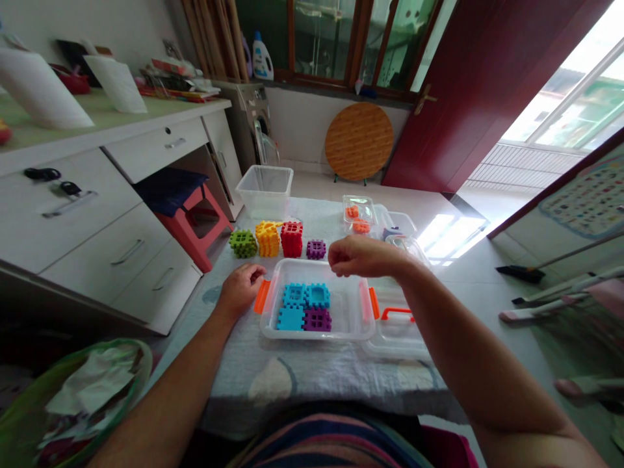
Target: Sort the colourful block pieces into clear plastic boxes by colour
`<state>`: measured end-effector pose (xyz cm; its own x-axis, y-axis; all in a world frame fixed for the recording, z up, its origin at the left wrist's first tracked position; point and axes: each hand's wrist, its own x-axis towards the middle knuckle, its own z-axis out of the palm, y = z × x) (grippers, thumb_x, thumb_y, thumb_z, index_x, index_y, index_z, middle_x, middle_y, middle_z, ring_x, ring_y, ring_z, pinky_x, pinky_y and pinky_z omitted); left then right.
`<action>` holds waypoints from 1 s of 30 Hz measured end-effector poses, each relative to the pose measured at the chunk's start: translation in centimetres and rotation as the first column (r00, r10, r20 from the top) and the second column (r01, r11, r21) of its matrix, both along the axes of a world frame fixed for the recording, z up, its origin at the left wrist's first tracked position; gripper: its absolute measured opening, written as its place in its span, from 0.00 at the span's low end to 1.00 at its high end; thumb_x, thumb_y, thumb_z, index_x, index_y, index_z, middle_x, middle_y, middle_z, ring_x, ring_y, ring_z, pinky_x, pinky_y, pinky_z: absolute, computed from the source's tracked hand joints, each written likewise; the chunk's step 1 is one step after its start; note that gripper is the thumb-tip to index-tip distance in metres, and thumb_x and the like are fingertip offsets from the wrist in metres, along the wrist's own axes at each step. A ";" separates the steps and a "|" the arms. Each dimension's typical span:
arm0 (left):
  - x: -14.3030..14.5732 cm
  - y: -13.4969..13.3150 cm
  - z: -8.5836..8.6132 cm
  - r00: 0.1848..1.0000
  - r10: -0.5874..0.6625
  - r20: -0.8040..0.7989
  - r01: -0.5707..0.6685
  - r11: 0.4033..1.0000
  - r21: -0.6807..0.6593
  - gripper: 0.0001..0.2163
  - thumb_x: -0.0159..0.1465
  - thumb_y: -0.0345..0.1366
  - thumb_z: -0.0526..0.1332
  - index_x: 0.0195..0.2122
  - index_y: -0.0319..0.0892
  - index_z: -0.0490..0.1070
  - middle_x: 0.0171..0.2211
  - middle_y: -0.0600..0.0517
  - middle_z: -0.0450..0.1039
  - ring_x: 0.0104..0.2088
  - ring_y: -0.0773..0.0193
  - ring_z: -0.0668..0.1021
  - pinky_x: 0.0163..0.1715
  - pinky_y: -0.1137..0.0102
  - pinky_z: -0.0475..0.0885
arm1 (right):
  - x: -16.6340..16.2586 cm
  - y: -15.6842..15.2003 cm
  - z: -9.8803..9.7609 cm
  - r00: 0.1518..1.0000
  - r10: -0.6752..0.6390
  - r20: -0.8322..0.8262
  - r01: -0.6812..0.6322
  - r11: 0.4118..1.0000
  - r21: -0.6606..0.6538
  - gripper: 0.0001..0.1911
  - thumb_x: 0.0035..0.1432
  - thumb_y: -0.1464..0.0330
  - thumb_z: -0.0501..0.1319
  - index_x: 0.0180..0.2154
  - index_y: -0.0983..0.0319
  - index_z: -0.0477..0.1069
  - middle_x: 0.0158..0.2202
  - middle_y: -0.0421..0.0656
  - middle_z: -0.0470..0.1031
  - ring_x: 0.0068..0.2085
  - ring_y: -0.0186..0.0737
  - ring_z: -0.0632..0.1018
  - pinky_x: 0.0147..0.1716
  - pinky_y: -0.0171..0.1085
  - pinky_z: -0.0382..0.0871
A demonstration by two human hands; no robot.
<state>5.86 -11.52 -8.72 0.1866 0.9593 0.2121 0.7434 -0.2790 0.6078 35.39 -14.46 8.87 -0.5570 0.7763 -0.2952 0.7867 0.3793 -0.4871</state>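
A clear plastic box with orange clips sits on the cloth-covered table and holds three blue waffle blocks and one purple block. My left hand rests curled on the table by the box's left orange clip, with nothing visible in it. My right hand hovers over the box's far rim, fingers curled downward; I cannot make out anything in them. Beyond the box stand a green block, a yellow stack, a red stack and a purple block.
The box's lid with an orange handle lies at the right. Farther back are an empty clear bin and small clear containers with orange pieces. White drawers and a red stool stand left; a basket sits near left.
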 end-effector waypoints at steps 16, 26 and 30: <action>0.3 0.3 0.4 1.000 -0.002 -0.025 0.002 1.000 -0.005 0.12 0.58 0.39 0.53 0.35 0.41 0.74 0.36 0.46 0.77 0.38 0.55 0.78 0.41 0.64 0.71 | -1.4 10.5 -9.7 0.919 -0.063 0.390 -0.033 0.971 0.236 0.36 0.49 0.56 0.70 0.56 0.67 0.69 0.55 0.56 0.70 0.55 0.53 0.72 0.50 0.40 0.66; 0.2 0.1 0.4 1.000 0.021 -0.015 -0.021 0.999 -0.026 0.12 0.56 0.38 0.54 0.35 0.41 0.74 0.34 0.47 0.76 0.35 0.57 0.77 0.37 0.66 0.72 | -1.8 10.9 -10.7 0.920 -0.059 0.387 -0.068 0.949 0.308 0.26 0.51 0.60 0.68 0.48 0.68 0.73 0.50 0.56 0.74 0.49 0.51 0.75 0.45 0.38 0.68; 0.2 0.1 0.4 1.000 0.012 -0.015 -0.012 1.000 -0.025 0.12 0.56 0.37 0.54 0.35 0.41 0.74 0.34 0.47 0.76 0.35 0.57 0.77 0.38 0.65 0.72 | -1.8 10.9 -10.7 0.938 -0.082 0.336 -0.031 0.948 0.318 0.26 0.50 0.60 0.69 0.48 0.68 0.73 0.49 0.55 0.74 0.49 0.50 0.75 0.45 0.37 0.67</action>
